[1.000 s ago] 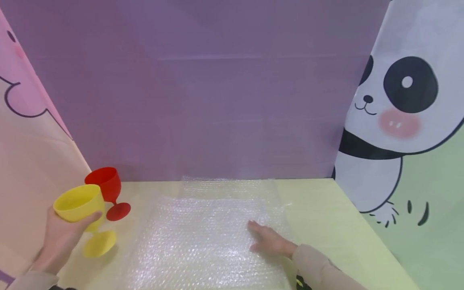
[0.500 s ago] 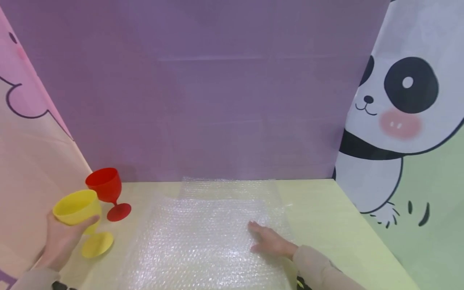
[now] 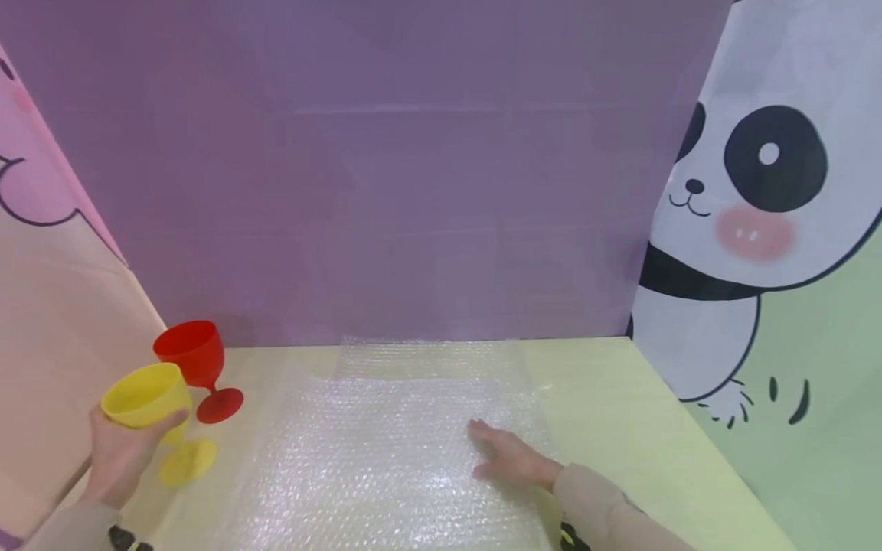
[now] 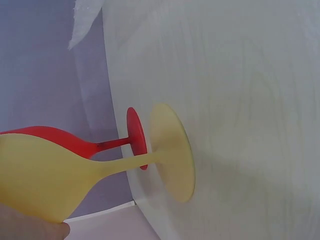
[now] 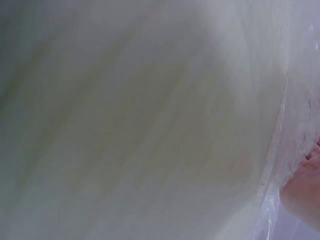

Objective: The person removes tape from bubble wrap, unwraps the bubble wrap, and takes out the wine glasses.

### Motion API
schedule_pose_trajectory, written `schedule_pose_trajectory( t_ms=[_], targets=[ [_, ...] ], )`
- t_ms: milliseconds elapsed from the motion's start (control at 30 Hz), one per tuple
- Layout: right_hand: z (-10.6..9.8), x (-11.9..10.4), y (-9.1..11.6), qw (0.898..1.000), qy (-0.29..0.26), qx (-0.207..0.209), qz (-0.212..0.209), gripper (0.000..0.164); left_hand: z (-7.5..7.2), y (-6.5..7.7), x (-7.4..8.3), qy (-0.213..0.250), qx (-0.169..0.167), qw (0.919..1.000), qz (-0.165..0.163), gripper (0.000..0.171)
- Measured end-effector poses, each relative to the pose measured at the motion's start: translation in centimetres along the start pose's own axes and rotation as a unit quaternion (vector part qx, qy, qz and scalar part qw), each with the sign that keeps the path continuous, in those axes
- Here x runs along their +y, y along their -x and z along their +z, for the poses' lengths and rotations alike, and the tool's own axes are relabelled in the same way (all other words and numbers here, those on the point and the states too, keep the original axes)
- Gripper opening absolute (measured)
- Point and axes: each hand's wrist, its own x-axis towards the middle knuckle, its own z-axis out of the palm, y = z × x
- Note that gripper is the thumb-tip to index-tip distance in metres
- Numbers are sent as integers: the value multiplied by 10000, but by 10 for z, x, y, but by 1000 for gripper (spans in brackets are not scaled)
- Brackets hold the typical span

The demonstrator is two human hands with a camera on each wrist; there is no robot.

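Observation:
On the left of the head view, my left hand [image 3: 119, 453] grips the bowl of a yellow plastic goblet [image 3: 150, 398], thumb along its side. The goblet is upright, and its round foot [image 4: 172, 152] is at or just over the tabletop; contact cannot be told. Just behind it a red goblet [image 3: 193, 358] stands upright on its own foot. A sheet of clear bubble wrap [image 3: 372, 467] lies across the middle of the table. My right hand [image 3: 510, 457] rests on its right part with fingers extended; the right wrist view catches only a bit of this hand [image 5: 302, 197].
The pale yellow table [image 3: 613, 428] meets a purple backdrop [image 3: 413, 191] at the back. A printed panda panel [image 3: 765, 229] borders the right side, and a pink and peach panel [image 3: 55, 321] the left, close to the goblets.
My left hand has lowered the yellow goblet slightly toward the table. The view has shifted a little. My right hand stays where it was on the bubble wrap.

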Motion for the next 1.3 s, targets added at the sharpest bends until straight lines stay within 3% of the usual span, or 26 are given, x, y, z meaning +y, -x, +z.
schedule_pose_trajectory(
  t_ms=[167, 500, 800, 1300],
  targets=[
    [0, -2, 1, 10000, -18, 45, 17, 77, 1, -2, -2, 7, 31, 9996, 279, 105],
    [0, -4, 2, 9999, 102, 52, 31, 76, 1, -5, -7, 92, 38, 9990, 431, 99],
    [-1, -7, 4, 9998, 197, 76, 6, 76, 1, -3, -4, 219, 5, 9997, 106, 104],
    [-2, -16, 1, 9997, 198, 98, 114, 75, -2, 1, -8, 172, 38, 9996, 227, 102]
  ],
)
